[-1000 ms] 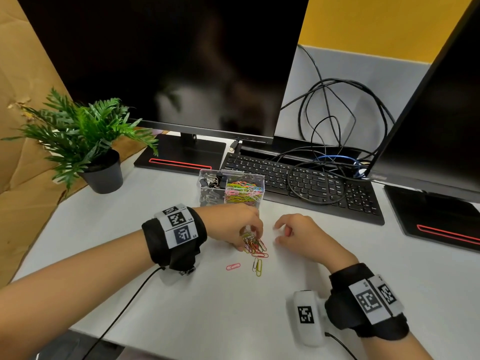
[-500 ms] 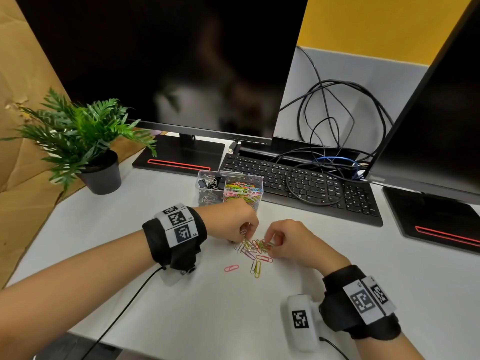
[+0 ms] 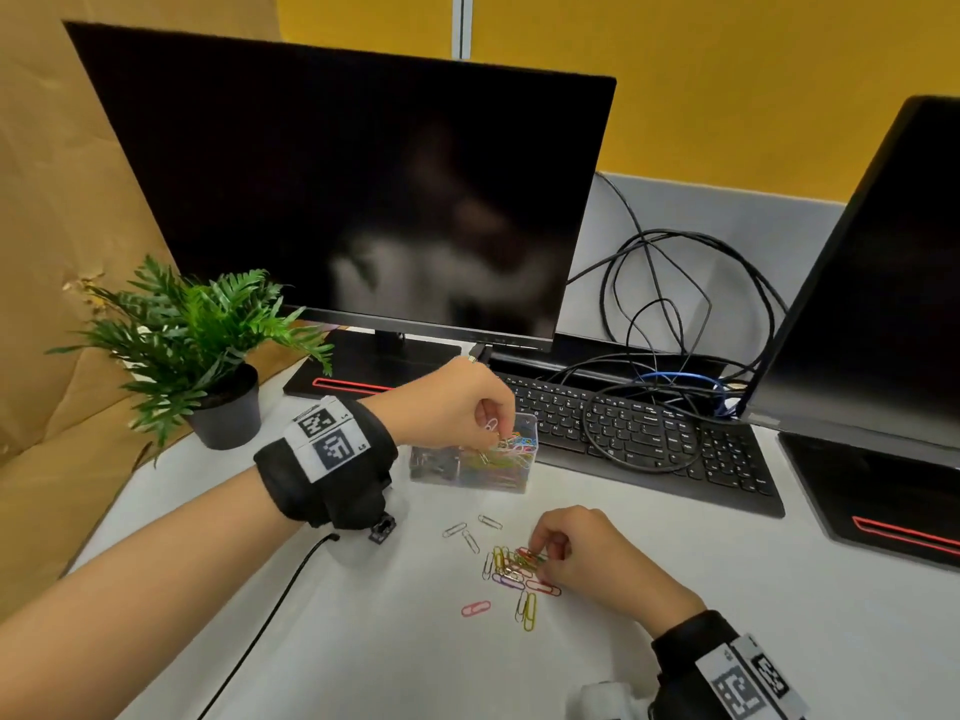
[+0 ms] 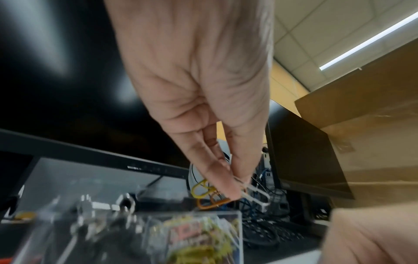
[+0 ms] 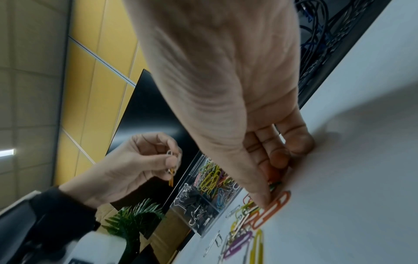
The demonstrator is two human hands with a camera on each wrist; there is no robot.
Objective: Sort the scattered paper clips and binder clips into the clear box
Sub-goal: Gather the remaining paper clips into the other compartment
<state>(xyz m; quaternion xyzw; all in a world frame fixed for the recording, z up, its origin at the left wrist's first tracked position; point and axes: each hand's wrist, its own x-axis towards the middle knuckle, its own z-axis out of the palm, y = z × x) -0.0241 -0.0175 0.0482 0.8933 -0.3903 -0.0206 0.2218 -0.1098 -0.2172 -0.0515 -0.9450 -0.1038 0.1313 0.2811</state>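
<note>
Fingers point(image 4: 222, 180) of our left hand point(image 3: 452, 402) pinched a small bunch of paper clips point(image 4: 212, 195), held just above the clear box point(image 3: 524, 483). That box stood toward the far edge of the desk point(image 3: 675, 589), just in front of the keyboard point(image 3: 639, 439); its right compartment was full of coloured clips and its left one held dark binder clips point(image 5: 194, 205). Our right hand point(image 3: 597, 556) was lower, nearer the front edge, its fingertips point(image 5: 267, 198) curled down and pressing on the scattered pile of clips point(image 3: 511, 566) lying flat on the desk. We could not tell whether it had lifted any. A pink clip point(image 3: 476, 608) and a yellow one point(image 3: 529, 611) lay just apart from the pile, on its near side. A potted plant point(image 3: 208, 350) stood by the desk's left edge.
</note>
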